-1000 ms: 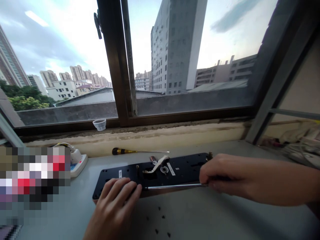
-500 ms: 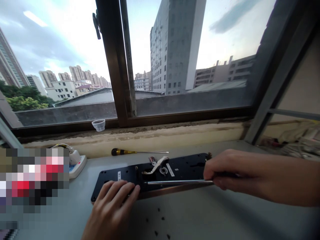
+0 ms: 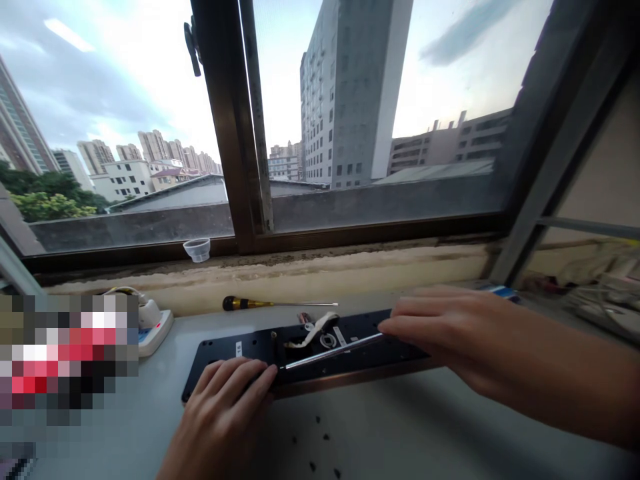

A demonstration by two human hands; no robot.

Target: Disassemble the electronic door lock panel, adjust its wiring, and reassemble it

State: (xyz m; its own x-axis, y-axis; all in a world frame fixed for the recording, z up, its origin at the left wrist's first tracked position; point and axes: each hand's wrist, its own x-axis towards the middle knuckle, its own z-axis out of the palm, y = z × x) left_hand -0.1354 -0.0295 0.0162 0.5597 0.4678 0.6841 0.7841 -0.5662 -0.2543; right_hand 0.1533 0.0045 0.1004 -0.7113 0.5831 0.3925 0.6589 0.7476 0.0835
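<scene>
A long black panel [image 3: 255, 350] lies flat on the grey table [image 3: 400, 427], with a white ribbon cable [image 3: 313, 330] curling out of its middle. My left hand [image 3: 220, 413] rests on the panel's near left part, fingers stretched flat. My right hand [image 3: 440, 330] reaches in from the right over the panel's right end, fingers closed round the handle of a screwdriver. Its thin metal shaft [image 3: 330, 352] slants down to the left, with the tip near my left fingertips.
A second screwdriver [image 3: 270, 304] with a black-and-yellow handle lies behind the panel by the sill. A small clear cup [image 3: 197, 249] stands on the window ledge. A white power strip [image 3: 153, 323] sits at left. Several small dark screws [image 3: 315, 443] lie in front of the panel.
My right hand has moved left and further over the panel, and the screwdriver shaft has tilted from level to slanting down-left. My left hand has stayed on the panel.
</scene>
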